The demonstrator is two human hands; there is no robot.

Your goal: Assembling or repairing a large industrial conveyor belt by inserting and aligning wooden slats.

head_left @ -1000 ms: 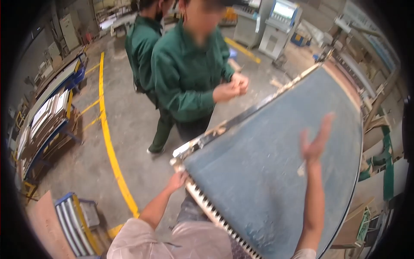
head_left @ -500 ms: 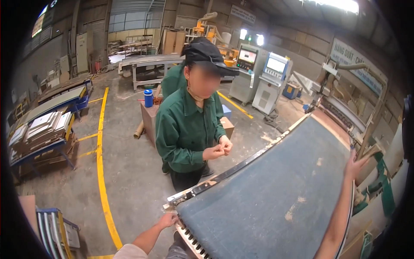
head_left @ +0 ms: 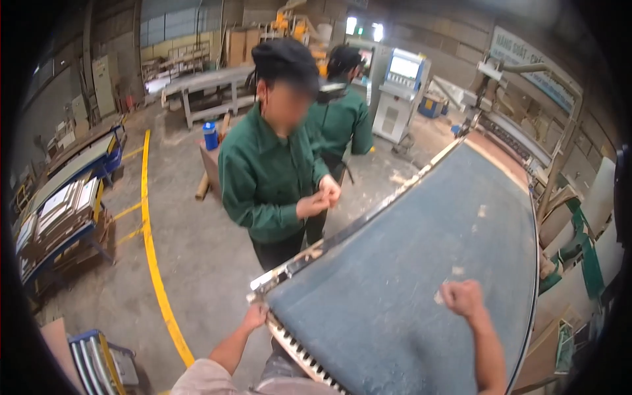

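A long machine table with a worn blue-grey belt surface (head_left: 395,243) stretches away from me. My left hand (head_left: 255,316) is closed on its near left corner, fingers around the edge and partly hidden. Below it, a row of dark teeth or rollers (head_left: 306,359) runs along the near edge. My right hand (head_left: 463,299) is held above the belt, curled into a fist, with nothing visible in it. Pale worn patches (head_left: 457,270) mark the belt close to that fist.
Left of the table, a person in a green shirt (head_left: 270,171) holds both hands together; a second person (head_left: 342,118) stands behind. Control cabinets (head_left: 398,99) and a gantry (head_left: 513,138) are at the far end. Stacked boards (head_left: 66,204) and a roller stand (head_left: 99,362) are at left.
My right hand has left the table's right edge and come in over the belt, now a fist. My left hand stays at the corner. The second person has come into view on the right.
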